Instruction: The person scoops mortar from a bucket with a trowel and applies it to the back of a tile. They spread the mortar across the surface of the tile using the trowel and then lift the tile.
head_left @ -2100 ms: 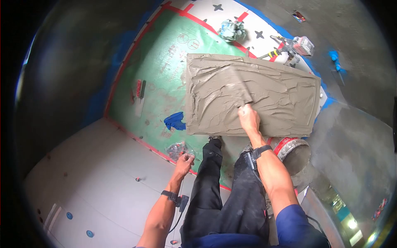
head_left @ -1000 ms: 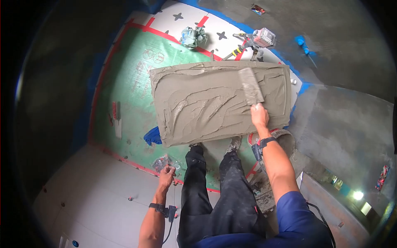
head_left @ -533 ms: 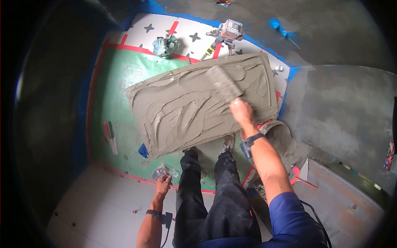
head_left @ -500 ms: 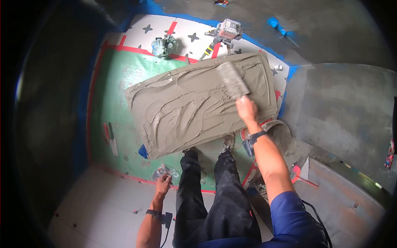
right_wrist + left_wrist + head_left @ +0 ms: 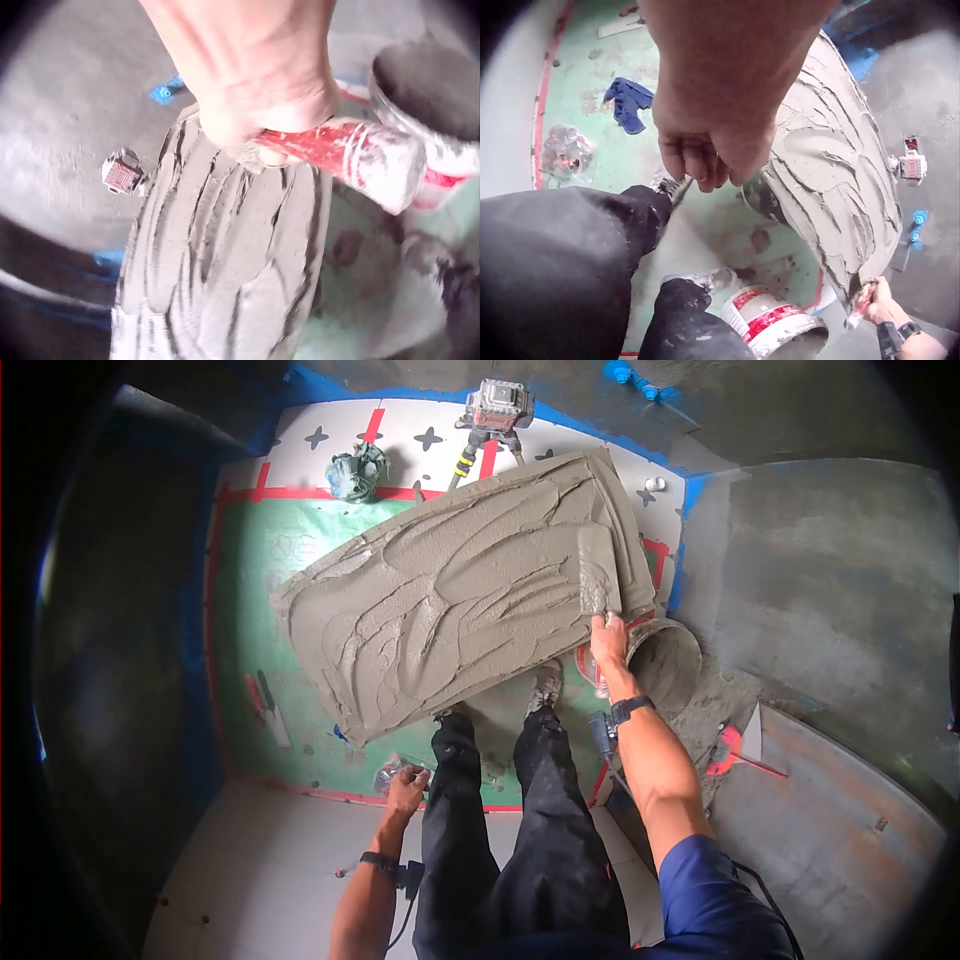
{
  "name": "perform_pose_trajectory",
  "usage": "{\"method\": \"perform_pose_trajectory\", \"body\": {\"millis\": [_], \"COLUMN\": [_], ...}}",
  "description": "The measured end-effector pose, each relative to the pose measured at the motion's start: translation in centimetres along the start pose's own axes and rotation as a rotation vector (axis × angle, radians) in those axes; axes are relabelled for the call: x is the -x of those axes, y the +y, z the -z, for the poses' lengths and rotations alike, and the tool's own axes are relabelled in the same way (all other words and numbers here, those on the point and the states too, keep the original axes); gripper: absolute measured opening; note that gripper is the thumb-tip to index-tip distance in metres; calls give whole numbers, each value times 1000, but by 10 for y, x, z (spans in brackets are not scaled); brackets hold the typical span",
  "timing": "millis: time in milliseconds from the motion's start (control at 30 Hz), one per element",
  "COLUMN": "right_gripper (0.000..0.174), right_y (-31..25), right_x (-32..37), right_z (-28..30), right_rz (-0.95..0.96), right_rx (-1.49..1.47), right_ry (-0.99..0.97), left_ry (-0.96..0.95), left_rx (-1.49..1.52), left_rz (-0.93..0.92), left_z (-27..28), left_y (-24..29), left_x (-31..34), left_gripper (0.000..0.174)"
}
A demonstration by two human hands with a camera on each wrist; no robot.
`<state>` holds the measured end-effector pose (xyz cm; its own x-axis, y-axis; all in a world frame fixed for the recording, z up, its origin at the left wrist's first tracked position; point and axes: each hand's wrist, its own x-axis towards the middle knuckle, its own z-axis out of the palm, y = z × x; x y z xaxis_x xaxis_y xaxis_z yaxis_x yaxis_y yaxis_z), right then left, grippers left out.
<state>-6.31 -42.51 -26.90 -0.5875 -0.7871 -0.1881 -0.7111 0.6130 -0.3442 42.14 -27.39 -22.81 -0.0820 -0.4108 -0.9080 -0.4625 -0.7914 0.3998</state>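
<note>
A flat trowel point(image 5: 600, 572) lies with its blade on the right end of a large rectangular slab point(image 5: 430, 595), which is coated in wet grey mortar with curved ridges. My right hand point(image 5: 609, 648) grips the trowel at that near right edge; its red, mortar-smeared handle point(image 5: 322, 150) sticks out of the fist in the right wrist view. My left hand point(image 5: 405, 790) hangs in the air left of the legs with fingers loosely curled, as the left wrist view also shows. Nothing is in it. Part of the trowel's blade is hidden behind the hand in the right wrist view.
A mortar-caked bucket point(image 5: 769, 322) lies tipped beside the right foot. On the green floor are a blue cloth point(image 5: 628, 103), a clear plastic bag point(image 5: 566, 154) and another trowel point(image 5: 277, 728). A tripod-mounted device point(image 5: 498, 408) and a crumpled bag point(image 5: 358, 472) stand behind the slab.
My right hand sweeps the trowel right, back left, then to the slab's right edge. The mortar's ridges have changed shape. The head view has turned, while my left hand still hangs beside the legs.
</note>
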Motion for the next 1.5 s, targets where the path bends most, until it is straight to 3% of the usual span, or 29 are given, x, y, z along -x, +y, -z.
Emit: {"method": "perform_pose_trajectory", "body": {"millis": [67, 133, 200, 233, 300, 400, 467, 533, 600, 667, 733, 767, 833, 933, 1033, 1067, 1133, 1200, 1333, 1400, 1433, 1500], "right_gripper": [33, 31, 32, 32, 35, 36, 38, 41, 43, 43, 34, 34, 34, 33, 40, 33, 25, 22, 26, 30, 33, 30], "right_y": [-32, -68, -105, -101, -83, -26, 20, 21, 15, -25, -31, -28, -16, 48, 120, 121, 128, 106, 53, 52, 56, 75], "right_x": [40, 102, 141, 141, 145, 98, 75, 80, 131, 179, 201, 197, 170, 101, 45, 36, 36, 62, 142, 169, 176, 178], "right_z": [-2, -21, -24, -20, -11, 41, 48, 50, 4, -9, -18, -5, 36, 72, 86, 86, 102, 98, 67, 54, 52, 49], "right_rz": [-596, -652, -410, -418, 315, 71, -24, -512, -623, -549, -2, -10, 110, 35, -186, 2, -654, -737, -743, -457, -326, -323], "right_rx": [-854, -1118, -843, -850, -57, 111, 153, -414, -867, -854, -417, -414, 64, 281, 41, 113, -656, -894, -1005, -946, -758, -731], "right_ry": [-356, -583, -815, -808, -572, -511, -171, -294, -431, -629, -573, -565, -577, -394, -121, 198, -271, -389, -638, -799, -807, -720], "left_ry": [-9, -7, -13, -1, -2, -36, -35, -45, -73, -65, -66, -45, -24, -8, -21, -27, -32, -37, -67, -62, -60, -44], "left_rx": [-111, -95, -90, -67, -59, -47, -153, -177, -123, -170, -222, -165, -134, -165, -206, -210, -191, -178, -267, -310, -285, -245], "left_rz": [52, 30, 6, 4, 1, 20, 10, 3, -69, -30, 15, 0, -55, -22, -3, 2, 8, 15, 9, -33, -43, -53], "left_z": [-2, -4, -1, -1, 2, 5, 7, 10, 12, 18, 22, 23, 25, 22, 9, 4, -9, -19, -38, -43, -45, -45], "left_y": [5, -5, -17, -21, -22, -17, -18, -18, -30, -23, -11, -7, -12, -3, -22, -25, -33, -40, -42, -27, -22, -10], "left_x": [3, 9, 10, 11, 9, 8, 6, 9, 9, 16, 22, 25, 19, 23, 19, 18, 20, 22, 25, 30, 32, 39], "left_gripper": [31, 31, 31, 31, 32, 34, 35, 36, 35, 35, 34, 31, 27, 26, 26, 27, 28, 28, 35, 34, 32, 32]}}
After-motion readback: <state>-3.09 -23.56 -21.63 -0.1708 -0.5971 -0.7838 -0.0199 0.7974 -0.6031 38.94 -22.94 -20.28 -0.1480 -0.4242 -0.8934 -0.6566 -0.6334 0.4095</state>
